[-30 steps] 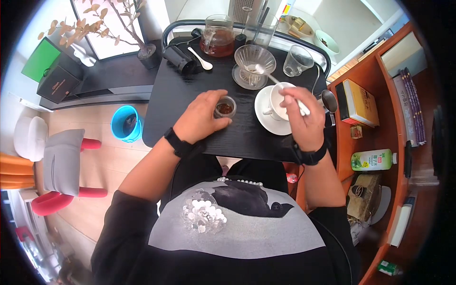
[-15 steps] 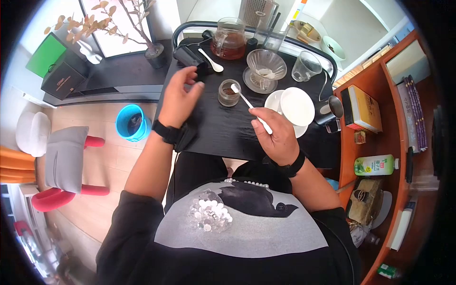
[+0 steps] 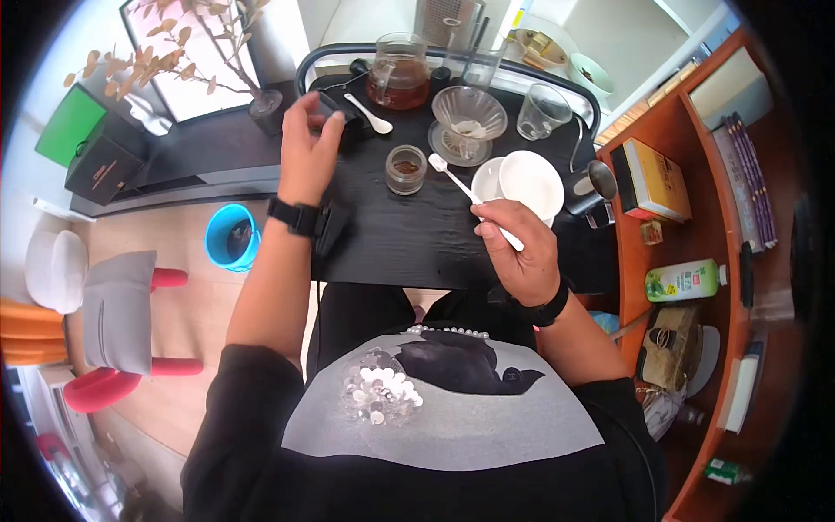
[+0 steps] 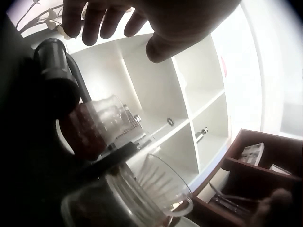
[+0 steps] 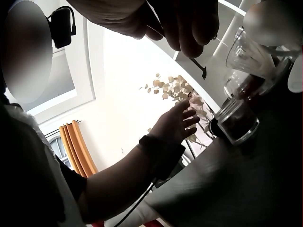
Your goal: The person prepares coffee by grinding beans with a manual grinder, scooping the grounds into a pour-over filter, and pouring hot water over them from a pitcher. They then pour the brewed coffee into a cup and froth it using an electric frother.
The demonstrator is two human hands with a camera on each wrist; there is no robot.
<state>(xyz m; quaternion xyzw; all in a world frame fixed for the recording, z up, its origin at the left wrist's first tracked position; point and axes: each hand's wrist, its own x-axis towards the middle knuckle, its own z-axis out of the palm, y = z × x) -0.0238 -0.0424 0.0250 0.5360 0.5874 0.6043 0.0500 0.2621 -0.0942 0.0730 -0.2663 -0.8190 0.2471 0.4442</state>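
Note:
My right hand (image 3: 522, 252) pinches a white spoon (image 3: 459, 185) by its handle, the bowl pointing left toward a small glass jar (image 3: 406, 171) with brown contents. Beside that hand, a white cup (image 3: 532, 184) stands over its saucer (image 3: 485, 181). My left hand (image 3: 310, 150) is raised at the table's left side, fingers loosely spread and holding nothing. It overlaps a black cylinder (image 3: 348, 109) lying behind it. In the left wrist view, the left hand's fingers (image 4: 111, 23) hang apart, above the black cylinder (image 4: 57, 71).
A glass dripper (image 3: 470, 113) stands behind the jar, with a glass pot of reddish-brown liquid (image 3: 398, 83) to its left. Another white spoon (image 3: 369, 114) lies nearby. At the right are a glass mug (image 3: 544, 113) and a metal pitcher (image 3: 591, 187). A shelf (image 3: 687, 252) borders the table's right side.
My left hand has let go of the jar and moved left and up toward the black cylinder. My right hand has brought its spoon out of the cup to beside the jar.

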